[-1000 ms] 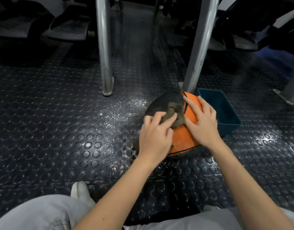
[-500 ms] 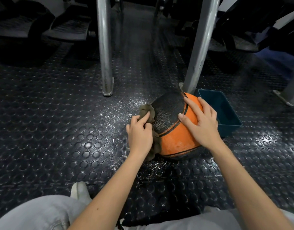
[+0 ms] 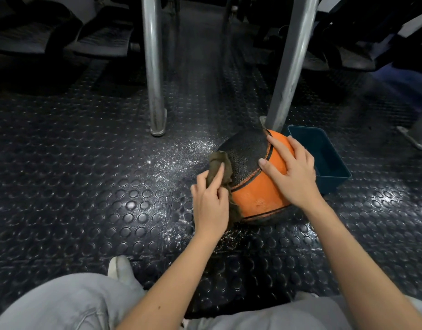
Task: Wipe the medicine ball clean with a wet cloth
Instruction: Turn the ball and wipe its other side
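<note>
I'm looking at a dark studded floor point(image 3: 62, 175) with bright specks point(image 3: 176, 160) glittering across its middle. Two metal posts point(image 3: 152, 67) point(image 3: 288, 67) are standing on it, well apart. A teal bin point(image 3: 334, 181) is sitting just beside the right one. Dark seats point(image 3: 102, 36) are showing far left.

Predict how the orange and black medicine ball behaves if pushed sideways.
Likely rolls: the round orange and black medicine ball rests on flat studded floor, steadied by the right hand. Possibly slippery: wet glints lie around it.
</note>
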Tool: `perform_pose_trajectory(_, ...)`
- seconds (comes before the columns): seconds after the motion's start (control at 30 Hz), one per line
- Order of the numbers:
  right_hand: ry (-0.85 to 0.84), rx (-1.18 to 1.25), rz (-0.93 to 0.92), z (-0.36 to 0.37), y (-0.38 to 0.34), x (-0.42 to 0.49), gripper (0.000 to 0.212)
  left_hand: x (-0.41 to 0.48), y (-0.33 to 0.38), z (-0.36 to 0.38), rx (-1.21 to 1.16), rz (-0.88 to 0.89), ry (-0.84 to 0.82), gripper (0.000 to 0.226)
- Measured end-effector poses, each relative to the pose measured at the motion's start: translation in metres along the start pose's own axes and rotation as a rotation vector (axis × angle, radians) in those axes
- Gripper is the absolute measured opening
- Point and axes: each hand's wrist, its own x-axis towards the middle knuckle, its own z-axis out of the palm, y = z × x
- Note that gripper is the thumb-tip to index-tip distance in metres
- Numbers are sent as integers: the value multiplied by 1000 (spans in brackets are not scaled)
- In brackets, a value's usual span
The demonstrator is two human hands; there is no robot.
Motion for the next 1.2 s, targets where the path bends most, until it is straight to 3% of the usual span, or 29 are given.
perform_pose_trajectory(0.1, 6, 10, 13, 0, 0, -1, 53, 7, -5, 0, -63, -192, 4, 45)
perform_pose_trajectory(0.17, 16, 7, 13, 0, 0, -1, 52, 5, 0, 1, -56, -196, 18, 46)
perform_pose_trajectory(0.23, 21, 9, 14, 0, 1, 0, 53, -1, 7, 3, -17, -103, 30, 46)
perform_pose_trajectory(0.4, 31, 11, 27, -2, 4, 1, 49, -18, 27, 14, 126, 324, -71, 48)
perform_pose_trajectory(0.47, 30, -4, 18, -1, 2, 0, 51, -19, 23, 15, 147, 353, -61, 52)
perform_pose_trajectory(0.6, 7, -10, 23, 1, -5, -2, 65, -9, 10, 9, 34, 184, 6, 50)
perform_pose_trajectory(0.73, 18, 7, 34, 0, -3, -3, 64, 6, -9, 8, -114, -226, 46, 44)
perform_pose_trajectory(0.83, 34, 12, 42, 0, 0, -2, 61, 8, -13, 11, -179, -343, 64, 45)
perform_pose_trajectory(0.93, 33, 24, 64, -1, -1, -1, 63, 4, 2, 11, -171, -215, 87, 44)
perform_pose_trajectory(1.1, 53, 20, 62, 0, 1, -1, 54, -9, 28, 11, -14, 255, -9, 45)
perform_pose_trajectory(1.2, 42, 2, 43, 1, 0, -1, 58, -5, 27, 10, 0, 256, -21, 45)
